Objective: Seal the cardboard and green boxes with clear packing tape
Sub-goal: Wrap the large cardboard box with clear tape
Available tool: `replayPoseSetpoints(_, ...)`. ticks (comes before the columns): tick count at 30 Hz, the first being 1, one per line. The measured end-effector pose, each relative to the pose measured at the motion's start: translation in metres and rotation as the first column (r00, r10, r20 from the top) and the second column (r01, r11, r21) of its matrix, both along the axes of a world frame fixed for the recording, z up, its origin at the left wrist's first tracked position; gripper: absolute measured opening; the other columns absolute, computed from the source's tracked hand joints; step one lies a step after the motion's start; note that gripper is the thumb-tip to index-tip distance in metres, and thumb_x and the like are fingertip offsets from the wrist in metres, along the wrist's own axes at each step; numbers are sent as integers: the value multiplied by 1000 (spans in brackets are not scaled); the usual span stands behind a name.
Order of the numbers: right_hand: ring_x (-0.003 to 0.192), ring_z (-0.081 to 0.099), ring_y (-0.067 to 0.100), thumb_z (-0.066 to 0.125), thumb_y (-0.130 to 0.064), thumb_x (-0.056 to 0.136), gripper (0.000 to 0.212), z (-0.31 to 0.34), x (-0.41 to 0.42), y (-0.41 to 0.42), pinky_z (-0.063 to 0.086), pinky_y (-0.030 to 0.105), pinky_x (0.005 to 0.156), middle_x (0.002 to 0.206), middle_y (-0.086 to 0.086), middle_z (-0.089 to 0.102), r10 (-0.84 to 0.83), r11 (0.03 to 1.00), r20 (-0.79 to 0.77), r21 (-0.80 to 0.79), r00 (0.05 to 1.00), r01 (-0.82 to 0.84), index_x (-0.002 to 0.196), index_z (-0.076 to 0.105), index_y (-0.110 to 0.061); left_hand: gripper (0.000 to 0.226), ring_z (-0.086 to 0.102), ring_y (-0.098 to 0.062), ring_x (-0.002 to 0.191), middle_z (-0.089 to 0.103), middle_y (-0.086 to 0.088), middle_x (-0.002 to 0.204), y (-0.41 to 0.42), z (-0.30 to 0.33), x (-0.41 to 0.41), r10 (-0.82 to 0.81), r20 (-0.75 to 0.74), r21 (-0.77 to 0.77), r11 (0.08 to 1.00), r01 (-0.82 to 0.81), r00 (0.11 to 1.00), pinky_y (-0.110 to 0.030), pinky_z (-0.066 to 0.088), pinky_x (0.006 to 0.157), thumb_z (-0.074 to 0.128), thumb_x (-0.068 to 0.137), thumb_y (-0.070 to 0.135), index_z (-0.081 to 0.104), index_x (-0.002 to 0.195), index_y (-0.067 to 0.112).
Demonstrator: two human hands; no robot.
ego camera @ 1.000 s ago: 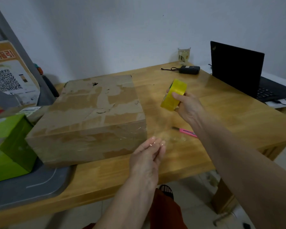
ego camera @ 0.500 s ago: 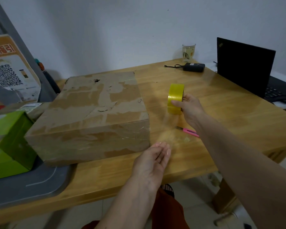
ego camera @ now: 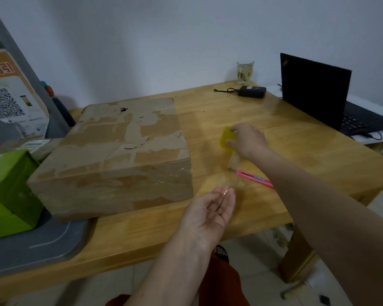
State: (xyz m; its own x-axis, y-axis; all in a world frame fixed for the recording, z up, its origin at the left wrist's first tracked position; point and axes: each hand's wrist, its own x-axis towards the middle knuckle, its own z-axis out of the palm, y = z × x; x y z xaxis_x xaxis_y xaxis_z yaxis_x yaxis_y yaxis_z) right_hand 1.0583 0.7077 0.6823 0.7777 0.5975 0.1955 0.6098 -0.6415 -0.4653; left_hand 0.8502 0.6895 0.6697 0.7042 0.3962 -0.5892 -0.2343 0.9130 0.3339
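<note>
Two boxes sit at our left. The green box (ego camera: 8, 191) rests at the far left on a grey tray (ego camera: 42, 246) that overhangs the near edge of the wooden table (ego camera: 307, 151). Pressed against its right side lies the cardboard box (ego camera: 119, 155), flat and wide, its top scuffed and torn, with glossy clear film across its near face. Its near left corner lies on the tray; the rest sits on the table.

Moving right, we see our left hand (ego camera: 210, 208) just past the cardboard box's near right corner, palm up, fingers straight and close together. A strip of clear tape (ego camera: 230, 175) lies on their tips and stretches away toward the roll; it is faint, and we cannot tell exactly where its edges run.

Further right and farther back, our right hand (ego camera: 248, 140) grips the yellow tape roll (ego camera: 227, 138), fingers curled around it, above the table; the roll is blurred. Beneath that forearm a pink utility knife (ego camera: 254, 178) lies flat on the wood.

At the table's far edge a glass (ego camera: 245, 72) stands by the wall, with a black adapter (ego camera: 252, 91) and its cord just in front. At the far right an open black laptop (ego camera: 316, 89) stands on a white surface beside the table.
</note>
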Motion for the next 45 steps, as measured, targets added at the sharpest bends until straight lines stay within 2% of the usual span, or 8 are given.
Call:
replayPoseSetpoints(6,114,56,28,65,-19,88,29,-8,-10,10,39,36,94,119,5,63,-127,991,-17,-33,992,126,116,58,-20,23,66,-38,99,66,-32,101,-5,4,-6,38,55,-127,991,-31,998,-50,58,72,53,83,-14,61,105,-16)
replayPoseSetpoints(11,117,56,24,70,-20,87,45,-4,-5,10,44,39,102,127,5,61,-146,919,-335,303,931,253,129,55,-14,42,64,-42,105,64,-35,110,1,5,-12,89,122,-110,991,-75,989,-48,55,89,56,72,-13,57,114,-17)
replayPoseSetpoints(16,98,64,28,56,3,92,40,5,-2,3,54,43,75,119,18,61,527,437,-726,677,442,592,132,52,3,24,69,-35,100,69,-26,108,9,11,-9,45,88,117,992,-55,995,-44,58,84,57,87,-7,62,109,-11)
replayPoseSetpoints(23,117,53,45,38,-2,94,41,-25,-2,-14,44,59,96,132,28,50,632,420,-767,458,110,784,135,40,4,22,71,-25,94,74,-16,99,28,-2,-12,82,-176,612,790,44,981,-32,58,81,62,91,5,64,112,-2)
replayPoseSetpoints(26,103,63,36,56,-19,89,45,-19,-4,-10,55,46,71,123,20,59,447,525,-852,497,273,691,131,47,-5,24,68,-17,101,72,-4,107,27,-4,-14,134,-396,792,550,265,908,-36,53,95,67,91,15,68,114,11)
replayPoseSetpoints(31,108,57,28,62,-19,93,55,-24,2,-5,55,42,85,135,12,50,118,738,-777,485,619,469,140,37,-10,28,57,-8,108,63,7,116,23,0,-17,257,-475,878,194,437,841,-23,45,93,60,96,20,61,124,17)
replayPoseSetpoints(37,128,42,32,56,-31,97,47,-18,-3,-38,40,42,100,139,14,44,-158,953,-341,194,927,234,134,44,-5,32,57,-10,111,61,4,121,21,1,-14,231,-509,860,140,490,829,-25,45,96,60,96,21,59,128,16)
replayPoseSetpoints(45,100,57,28,70,-29,87,32,-22,-30,-74,42,32,73,108,10,62,53,967,-201,-236,978,-101,109,63,-6,31,57,-9,105,61,7,113,22,-3,-14,300,-496,867,128,481,815,-21,42,87,60,95,21,61,126,15)
